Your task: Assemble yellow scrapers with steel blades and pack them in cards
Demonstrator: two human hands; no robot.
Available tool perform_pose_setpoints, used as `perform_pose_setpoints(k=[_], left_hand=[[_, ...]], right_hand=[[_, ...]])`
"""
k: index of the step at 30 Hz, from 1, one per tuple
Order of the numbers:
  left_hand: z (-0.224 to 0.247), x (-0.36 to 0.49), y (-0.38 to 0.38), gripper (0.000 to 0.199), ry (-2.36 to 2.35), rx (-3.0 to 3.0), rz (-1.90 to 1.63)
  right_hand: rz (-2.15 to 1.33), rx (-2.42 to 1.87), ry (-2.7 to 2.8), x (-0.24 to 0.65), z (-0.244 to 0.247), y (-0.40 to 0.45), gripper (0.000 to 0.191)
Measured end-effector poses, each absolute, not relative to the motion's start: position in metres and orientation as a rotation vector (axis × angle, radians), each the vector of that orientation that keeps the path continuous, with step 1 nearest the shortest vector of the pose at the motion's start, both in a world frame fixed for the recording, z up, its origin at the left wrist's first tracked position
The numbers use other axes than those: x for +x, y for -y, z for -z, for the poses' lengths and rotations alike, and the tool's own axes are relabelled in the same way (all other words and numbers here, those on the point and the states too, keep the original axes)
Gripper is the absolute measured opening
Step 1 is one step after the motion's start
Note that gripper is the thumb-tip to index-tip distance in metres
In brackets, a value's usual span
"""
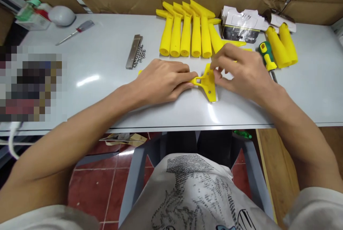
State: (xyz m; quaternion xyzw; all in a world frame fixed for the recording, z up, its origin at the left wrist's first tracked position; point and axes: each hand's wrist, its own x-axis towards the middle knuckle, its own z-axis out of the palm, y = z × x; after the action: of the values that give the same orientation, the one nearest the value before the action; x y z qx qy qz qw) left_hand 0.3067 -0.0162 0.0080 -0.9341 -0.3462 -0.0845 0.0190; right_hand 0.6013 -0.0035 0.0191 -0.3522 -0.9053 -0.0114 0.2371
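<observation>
A yellow plastic scraper lies flat on the white table, its wide head toward the right, with two small screws showing in it. My left hand is closed over its handle and hides most of it. At the outer edge of the head, the thumb and fingers of my right hand are pinched together. Whatever they may hold is too small or hidden to make out. A pale strip shows along the head's lower right edge. Behind my right hand lie more yellow parts, partly covered by it.
Several yellow scraper handles stand in a row at the back. Small screws lie beside a metal strip. A green-yellow screwdriver, printed cards and two yellow tubes lie right; a clear-handled screwdriver lies left.
</observation>
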Motion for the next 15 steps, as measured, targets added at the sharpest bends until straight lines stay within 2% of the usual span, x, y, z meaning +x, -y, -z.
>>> perform_pose_setpoints(k=[3,6,8,10,15], left_hand=[[-0.007,0.307,0.018,0.046,1.16,-2.902,0.414],[-0.01,0.308,0.021,0.042,1.257,-2.944,0.579],[-0.012,0.309,0.022,0.039,1.315,-2.967,0.67],[-0.012,0.31,0.023,0.039,1.356,-2.977,0.778],[-0.008,0.314,0.023,0.035,1.343,-3.022,0.913]], right_hand=[[-0.431,-1.095,2.007,0.606,-0.026,-0.002,0.009],[-1.01,-1.133,1.571,0.61,-0.026,-0.008,0.013],[-1.266,-1.096,1.455,0.609,-0.023,-0.009,0.012],[-1.378,-1.045,1.484,0.605,-0.02,-0.009,0.008],[-1.268,-0.886,1.776,0.596,-0.016,-0.003,0.035]])
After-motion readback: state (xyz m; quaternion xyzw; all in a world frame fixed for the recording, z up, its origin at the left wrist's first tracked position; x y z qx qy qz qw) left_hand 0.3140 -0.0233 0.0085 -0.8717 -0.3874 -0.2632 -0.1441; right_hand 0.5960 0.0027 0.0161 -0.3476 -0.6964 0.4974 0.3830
